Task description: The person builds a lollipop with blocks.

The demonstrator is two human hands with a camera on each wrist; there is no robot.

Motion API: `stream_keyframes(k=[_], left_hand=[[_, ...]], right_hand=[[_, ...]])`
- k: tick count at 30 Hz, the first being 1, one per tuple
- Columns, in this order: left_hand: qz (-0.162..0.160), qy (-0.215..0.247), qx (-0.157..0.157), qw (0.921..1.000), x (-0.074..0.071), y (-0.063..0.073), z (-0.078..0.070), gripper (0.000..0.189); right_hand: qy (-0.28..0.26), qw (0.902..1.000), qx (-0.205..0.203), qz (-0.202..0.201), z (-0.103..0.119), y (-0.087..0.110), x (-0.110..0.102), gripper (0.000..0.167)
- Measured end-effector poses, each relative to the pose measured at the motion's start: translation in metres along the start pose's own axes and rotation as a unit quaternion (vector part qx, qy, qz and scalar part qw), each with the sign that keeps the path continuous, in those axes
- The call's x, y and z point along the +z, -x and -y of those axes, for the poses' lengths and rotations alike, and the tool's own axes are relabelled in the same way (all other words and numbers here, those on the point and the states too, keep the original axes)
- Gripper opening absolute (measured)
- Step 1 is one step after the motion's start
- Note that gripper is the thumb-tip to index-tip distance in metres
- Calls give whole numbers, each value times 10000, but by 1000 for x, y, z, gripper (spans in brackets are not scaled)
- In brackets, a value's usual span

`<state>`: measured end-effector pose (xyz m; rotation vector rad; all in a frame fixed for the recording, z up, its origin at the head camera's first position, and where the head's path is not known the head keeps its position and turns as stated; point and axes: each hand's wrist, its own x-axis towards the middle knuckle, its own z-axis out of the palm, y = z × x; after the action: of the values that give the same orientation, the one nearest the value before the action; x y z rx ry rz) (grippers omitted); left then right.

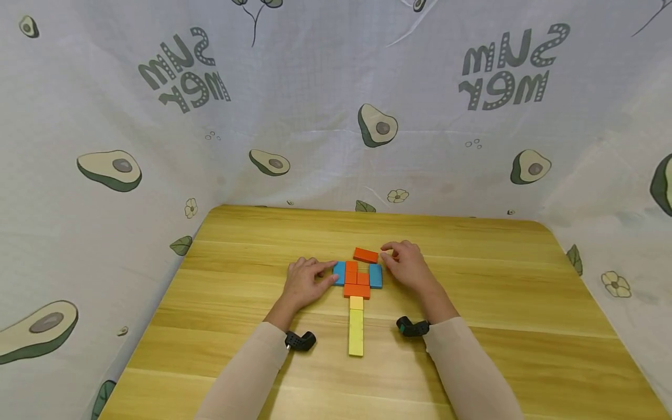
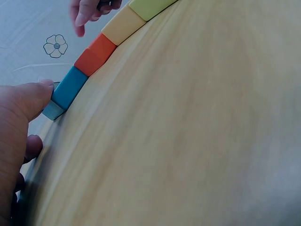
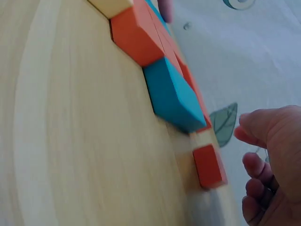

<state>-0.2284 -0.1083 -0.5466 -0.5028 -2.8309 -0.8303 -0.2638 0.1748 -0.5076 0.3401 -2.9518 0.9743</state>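
Flat blocks lie joined in a figure on the wooden table. My left hand (image 1: 305, 283) rests at its left side, with index finger and thumb touching the left blue block (image 1: 339, 273). In the left wrist view the thumb lies against that blue block (image 2: 70, 89). Several orange-red blocks (image 1: 357, 291) fill the middle, and a second blue block (image 1: 375, 276) flanks them on the right. Behind the figure a loose orange-red block (image 1: 366, 255) lies slightly askew. Beside it hovers my right hand (image 1: 406, 265), thumb and index finger apart from the block (image 3: 209, 167) in the right wrist view.
A short pale-yellow block (image 1: 356, 303) and a long yellow-green block (image 1: 356, 332) run from the figure toward me, between my forearms. The wooden table (image 1: 499, 280) ends at a white curtain (image 1: 315, 116) printed with avocados, at the back and both sides.
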Motion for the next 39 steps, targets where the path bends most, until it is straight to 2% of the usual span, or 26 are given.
stream_keyframes(k=[5, 12, 19, 24, 39], left_hand=[[-30, -10, -1, 10000, 2, -1, -1, 42], [-69, 12, -13, 10000, 1, -3, -2, 42], [-9, 35, -17, 10000, 0, -5, -1, 43], [64, 95, -51, 9999, 0, -7, 1, 44], [-21, 19, 3, 10000, 1, -6, 1, 43]], right_hand=[[-79, 9994, 320, -56, -21, 3, -7, 32], [-205, 9983, 395, 373, -35, 9, -14, 42], [-413, 9964, 537, 503, -37, 11, -15, 42], [-389, 9971, 432, 498, -37, 12, -15, 39], [-490, 9973, 311, 449, -32, 15, -9, 38]])
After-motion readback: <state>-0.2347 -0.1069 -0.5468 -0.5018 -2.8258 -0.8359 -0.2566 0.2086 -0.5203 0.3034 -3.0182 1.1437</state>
